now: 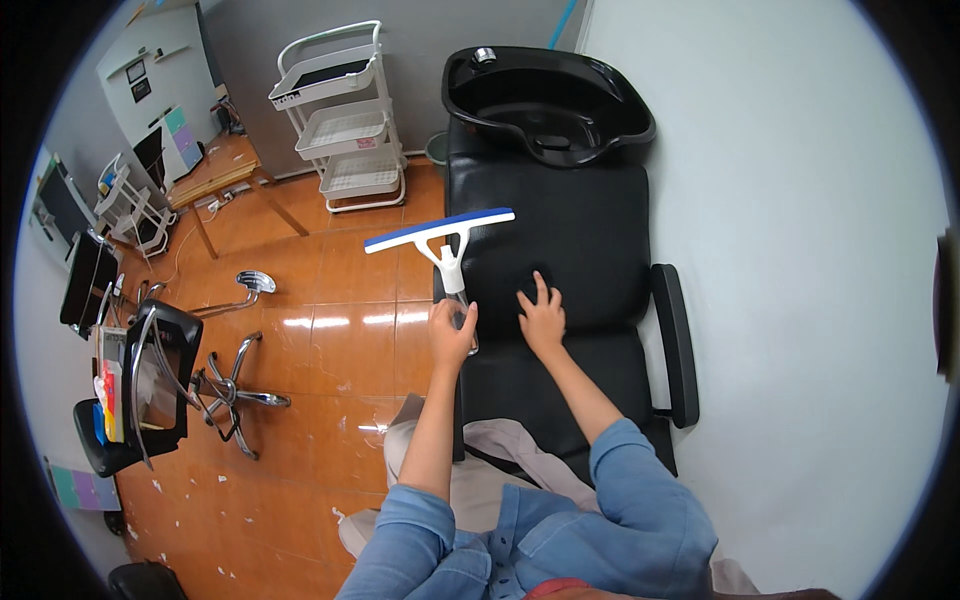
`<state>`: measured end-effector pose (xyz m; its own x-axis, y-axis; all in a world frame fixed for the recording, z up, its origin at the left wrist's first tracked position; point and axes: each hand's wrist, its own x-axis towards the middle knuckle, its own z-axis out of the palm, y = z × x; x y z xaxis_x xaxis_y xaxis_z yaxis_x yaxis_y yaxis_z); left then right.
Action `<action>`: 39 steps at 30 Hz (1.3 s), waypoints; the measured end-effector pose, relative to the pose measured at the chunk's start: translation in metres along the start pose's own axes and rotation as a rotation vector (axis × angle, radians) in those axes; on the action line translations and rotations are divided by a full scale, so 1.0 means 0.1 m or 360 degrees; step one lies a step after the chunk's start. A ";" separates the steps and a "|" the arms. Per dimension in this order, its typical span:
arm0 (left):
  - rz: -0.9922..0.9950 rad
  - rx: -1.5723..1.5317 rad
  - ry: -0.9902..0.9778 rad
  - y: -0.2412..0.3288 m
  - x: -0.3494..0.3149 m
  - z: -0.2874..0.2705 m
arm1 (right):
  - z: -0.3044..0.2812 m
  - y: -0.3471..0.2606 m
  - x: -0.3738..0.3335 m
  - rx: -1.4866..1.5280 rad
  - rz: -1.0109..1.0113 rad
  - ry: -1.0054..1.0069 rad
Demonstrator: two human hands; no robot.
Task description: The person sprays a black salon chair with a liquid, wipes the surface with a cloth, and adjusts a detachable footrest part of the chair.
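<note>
Squeegee [452,272] seemingly overhangs black chair [600,250] and orange tiles [335,365].

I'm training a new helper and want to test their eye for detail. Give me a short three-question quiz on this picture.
1. Which hand holds the squeegee?
2. True or false: the black basin is at the far end of the long black chair.
3. How many trays does the white cart left of the basin have?
A) two
B) three
C) five

Key:
1. The left hand; the right hand is over the chair, away from the squeegee.
2. True.
3. B: one at the top, one in the middle and one at the bottom.
</note>
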<state>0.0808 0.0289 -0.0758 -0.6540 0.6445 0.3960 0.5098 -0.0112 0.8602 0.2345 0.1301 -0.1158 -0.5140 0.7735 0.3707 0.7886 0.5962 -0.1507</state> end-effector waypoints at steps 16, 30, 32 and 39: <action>0.0165 0.0160 -0.0104 0.00 0.00 0.01 | 0.43 -0.15 -0.36 -0.0186 -0.1198 -0.0078; 0.0228 0.0361 -0.0299 0.05 -0.03 0.01 | -0.11 1.60 -0.86 -0.0334 -0.0606 -0.0009; 0.0197 0.0414 -0.0361 0.07 -0.02 0.02 | -0.16 1.78 -0.98 -0.0359 -0.0402 -0.0052; 0.0242 0.0539 -0.0457 0.07 -0.03 0.00 | -0.17 1.89 -0.90 0.0380 0.1163 -0.0013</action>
<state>0.0862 0.0268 -0.0706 -0.4012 0.8407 0.3636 0.7727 0.0974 0.6272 0.4359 0.1694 -0.1623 0.1063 0.9899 0.0942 0.8350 -0.0374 -0.5490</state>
